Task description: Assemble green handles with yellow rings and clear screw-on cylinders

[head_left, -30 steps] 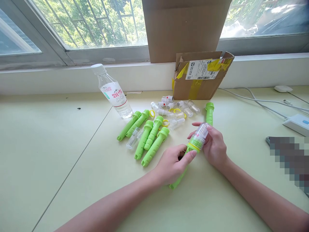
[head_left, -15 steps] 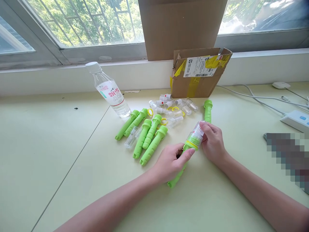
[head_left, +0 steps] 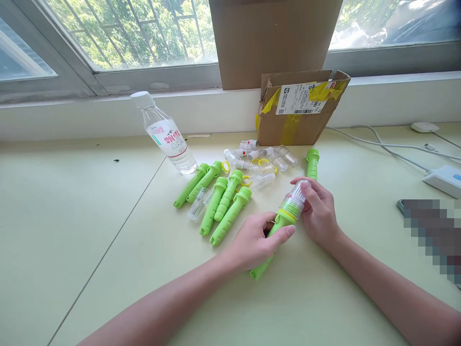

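My left hand (head_left: 261, 242) is wrapped round a green ribbed plastic handle (head_left: 285, 218), which slants up to the right. A yellow ring circles its neck. Over its threaded top sits a clear ribbed cap (head_left: 296, 196), and my right hand (head_left: 320, 206) grips that cap between thumb and fingers. Something with a bit of red shows through the clear plastic. Just behind my right hand lies another green handle (head_left: 312, 163), partly hidden. To the left, several loose green handles (head_left: 230, 216) lie side by side, with a clear cap (head_left: 199, 204) among them.
Behind the handles are clear caps (head_left: 262, 180), small white parts (head_left: 254, 154) and yellow rings (head_left: 225, 166). A water bottle (head_left: 167, 139) stands at back left, a cardboard box (head_left: 298, 120) by the window. Cables (head_left: 382, 144), a power strip (head_left: 444, 178) and a blurred-out object (head_left: 432, 235) are on the right.
The fingers of my right hand have shifted round the clear cap, with the index finger now lifted over its far side. My left hand keeps its hold. The view has moved slightly.
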A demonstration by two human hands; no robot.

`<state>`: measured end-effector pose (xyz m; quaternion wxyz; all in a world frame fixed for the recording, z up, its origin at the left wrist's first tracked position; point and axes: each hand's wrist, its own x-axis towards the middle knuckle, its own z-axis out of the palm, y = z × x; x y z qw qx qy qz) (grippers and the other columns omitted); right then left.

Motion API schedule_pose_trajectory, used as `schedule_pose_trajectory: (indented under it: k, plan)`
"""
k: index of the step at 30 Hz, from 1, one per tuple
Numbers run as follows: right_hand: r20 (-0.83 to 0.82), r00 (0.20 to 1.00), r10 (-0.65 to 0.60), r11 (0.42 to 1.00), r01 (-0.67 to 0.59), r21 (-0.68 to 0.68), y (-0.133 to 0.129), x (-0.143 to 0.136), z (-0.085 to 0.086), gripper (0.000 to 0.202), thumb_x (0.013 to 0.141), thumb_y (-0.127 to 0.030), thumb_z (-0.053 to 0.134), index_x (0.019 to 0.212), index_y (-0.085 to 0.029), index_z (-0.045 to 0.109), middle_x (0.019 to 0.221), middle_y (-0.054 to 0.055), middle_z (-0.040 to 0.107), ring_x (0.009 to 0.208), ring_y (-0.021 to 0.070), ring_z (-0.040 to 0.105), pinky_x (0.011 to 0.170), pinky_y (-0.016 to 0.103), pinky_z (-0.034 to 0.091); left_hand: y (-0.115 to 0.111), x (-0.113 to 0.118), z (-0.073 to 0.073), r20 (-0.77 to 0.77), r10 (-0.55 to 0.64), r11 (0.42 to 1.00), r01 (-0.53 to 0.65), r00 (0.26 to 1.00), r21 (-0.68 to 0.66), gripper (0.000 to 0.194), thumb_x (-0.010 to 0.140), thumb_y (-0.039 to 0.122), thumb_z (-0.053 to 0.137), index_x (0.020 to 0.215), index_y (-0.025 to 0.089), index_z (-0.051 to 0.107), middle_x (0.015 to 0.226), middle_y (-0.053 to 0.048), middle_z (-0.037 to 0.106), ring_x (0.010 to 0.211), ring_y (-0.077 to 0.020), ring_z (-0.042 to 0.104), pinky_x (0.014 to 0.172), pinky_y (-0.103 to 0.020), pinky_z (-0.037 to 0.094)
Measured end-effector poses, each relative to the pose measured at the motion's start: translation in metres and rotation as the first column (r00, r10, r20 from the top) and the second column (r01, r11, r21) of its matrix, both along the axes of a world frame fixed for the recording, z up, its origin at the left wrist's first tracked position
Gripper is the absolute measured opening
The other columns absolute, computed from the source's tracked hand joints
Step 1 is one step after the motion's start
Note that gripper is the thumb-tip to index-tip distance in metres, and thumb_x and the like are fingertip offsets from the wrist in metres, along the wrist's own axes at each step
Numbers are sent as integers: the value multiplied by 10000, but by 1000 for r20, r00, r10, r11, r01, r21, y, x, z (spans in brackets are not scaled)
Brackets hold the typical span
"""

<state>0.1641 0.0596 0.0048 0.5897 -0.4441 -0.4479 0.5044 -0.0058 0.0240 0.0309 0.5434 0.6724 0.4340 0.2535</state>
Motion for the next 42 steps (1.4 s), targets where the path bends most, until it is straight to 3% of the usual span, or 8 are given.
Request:
schedule_pose_trajectory:
  k: [11,19,22,25,31,36,39,42]
  plan:
    - [172,977,-123,992,123,10,6,8,-3,258,799,-368,647,639,-222,509,525,-47,460,457,123,430,416,253,355,0,-1,1,-113,-83,994,91,990,67,310,925,423,456,722,189,438,626,37,391,559,-99,354,505,-247,265]
    - [308,903,-299,929,202,310,-4,0,3,236,889,-368,549,716,-222,618,689,21,629,600,175,569,525,296,436,17,-19,16,48,-262,926,265,964,-267,395,954,491,411,1012,161,619,589,44,467,520,-95,446,507,-211,371]
    - [363,860,-358,885,189,426,-7,1,3,281,907,-340,535,660,-221,597,625,9,577,541,154,507,508,297,386,22,-23,18,118,-307,877,329,944,-351,409,948,504,423,1040,157,619,569,49,474,451,-84,440,452,-203,371]
    - [444,800,-404,863,171,476,-7,4,2,344,910,-316,522,582,-220,553,520,-15,484,465,128,397,470,293,320,20,-22,18,78,-309,889,317,948,-330,379,928,501,461,997,158,606,575,44,495,442,-89,461,424,-203,375]
    - [570,755,-325,915,98,392,-1,11,6,370,884,-306,530,530,-211,484,464,-37,380,433,107,321,439,283,254,7,-11,9,-97,-219,974,212,971,-77,326,926,456,442,744,187,476,547,45,457,456,-92,427,434,-223,315]
    - [678,715,-172,976,30,217,5,12,12,431,857,-291,532,482,-207,337,454,-48,274,443,98,262,441,281,217,-1,-1,-1,-268,-42,975,98,963,199,299,905,388,477,689,186,433,571,41,420,510,-94,358,489,-266,233]
    - [631,761,-150,983,46,179,6,11,14,392,850,-327,562,501,-202,437,471,-41,352,461,104,307,457,281,240,-3,0,1,-226,-24,985,62,974,159,296,901,394,487,696,185,441,574,43,417,511,-93,367,489,-260,245]
    - [372,921,-116,989,71,132,5,9,19,243,838,-393,608,686,-206,631,564,-17,506,520,125,422,481,271,314,-1,-6,7,-27,-104,989,101,994,-110,296,931,441,448,804,183,515,553,56,420,455,-84,400,446,-227,298]
